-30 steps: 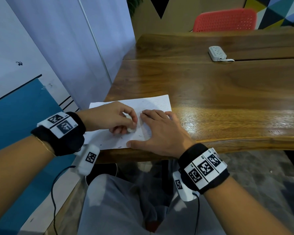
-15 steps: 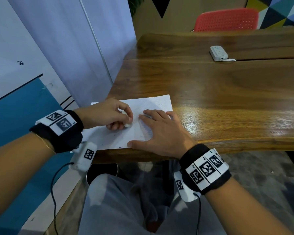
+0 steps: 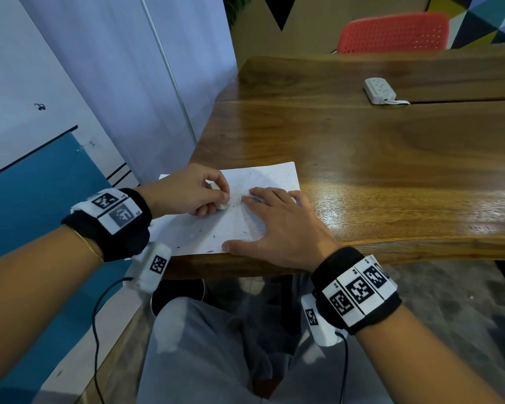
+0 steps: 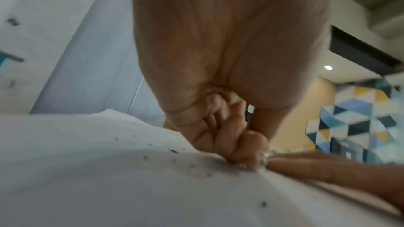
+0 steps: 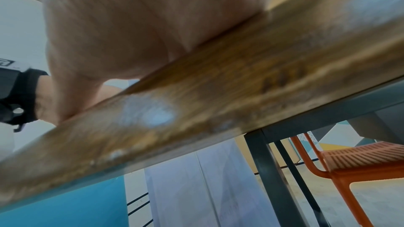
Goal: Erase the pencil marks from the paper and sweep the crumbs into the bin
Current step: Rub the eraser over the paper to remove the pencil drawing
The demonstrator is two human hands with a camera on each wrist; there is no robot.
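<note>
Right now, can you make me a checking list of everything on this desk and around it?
Surface: wooden table, glossy; the paper lies at its near left corner.
Job's things: white eraser on the paper; dark crumbs scattered over the sheet; a dark round rim under the table edge may be the bin, cannot tell.
Clutter: white power strip far across the table.
Hands: left hand pinches the eraser; right hand lies flat, pressing the paper.
Cables: black wires hang from both wrist cameras; the strip's cord trails right.
Surroundings: red chair behind the table, white and blue wall at left, coloured triangle wall.
</note>
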